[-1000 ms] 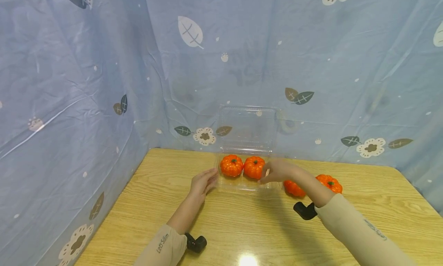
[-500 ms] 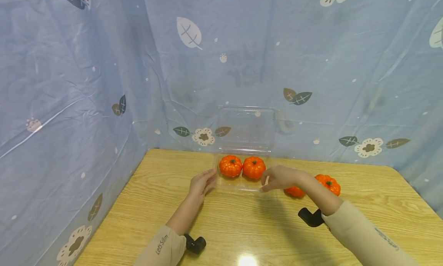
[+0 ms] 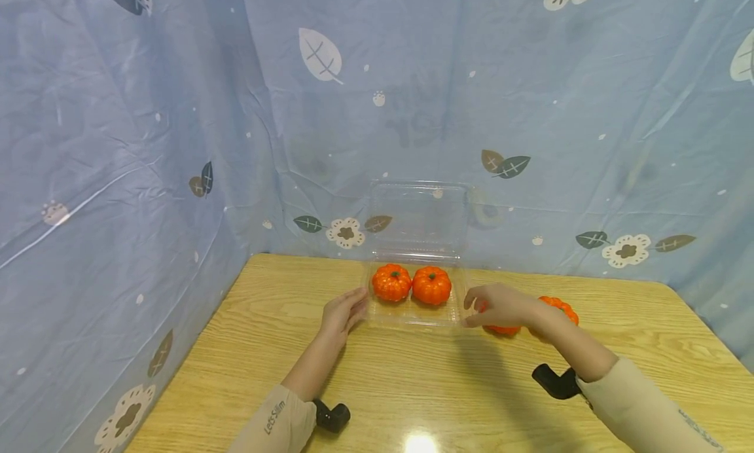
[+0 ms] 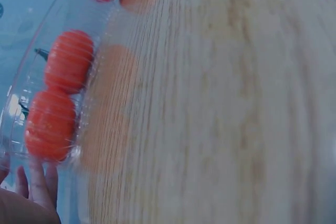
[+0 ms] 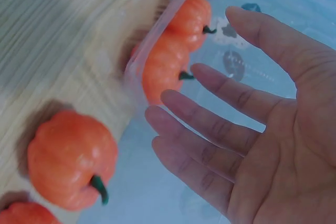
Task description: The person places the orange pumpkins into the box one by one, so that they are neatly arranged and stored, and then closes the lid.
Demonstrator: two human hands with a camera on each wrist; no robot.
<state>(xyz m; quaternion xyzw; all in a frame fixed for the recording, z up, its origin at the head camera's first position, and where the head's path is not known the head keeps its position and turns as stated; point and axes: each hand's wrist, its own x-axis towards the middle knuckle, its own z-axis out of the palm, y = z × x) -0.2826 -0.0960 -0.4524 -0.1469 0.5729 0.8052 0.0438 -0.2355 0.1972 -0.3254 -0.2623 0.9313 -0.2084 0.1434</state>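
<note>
Two round orange ribbed pumpkins with green stems (image 3: pixel 391 283) (image 3: pixel 432 285): side by side and touching each other, in the clear plastic hinged container.
Clear plastic hinged container (image 3: pixel 421 323): on the table near its far edge, its transparent lid (image 3: pixel 421 211) raised upright in front of the curtain.
Left hand (image 3: pixel 341 312): at the container's left end, fingers extended, the tips at its wall; it has hold of no pumpkin.
Right hand (image 3: pixel 497 306): just beside the container's right end, fingers apart and only slightly bent, the palm bare with nothing in its grasp.
Loose orange ribbed pumpkin (image 3: pixel 504 331): on the table right of the container, partly hidden by the right hand in the head view.
Farther orange ribbed pumpkin (image 3: pixel 562 307): on the table at far right, partly covered by the right forearm.
Beige sleeves (image 3: pixel 273 420) (image 3: pixel 642 407): on both arms, dark lettering on each, with a black angled device (image 3: pixel 332 416) at the left cuff and another at the right.
Light yellow wood-grain table (image 3: pixel 406 381): a bright glare at the near edge of view.
Pale blue curtain (image 3: pixel 383 60): behind and to the left, printed with leaves and white flowers.
</note>
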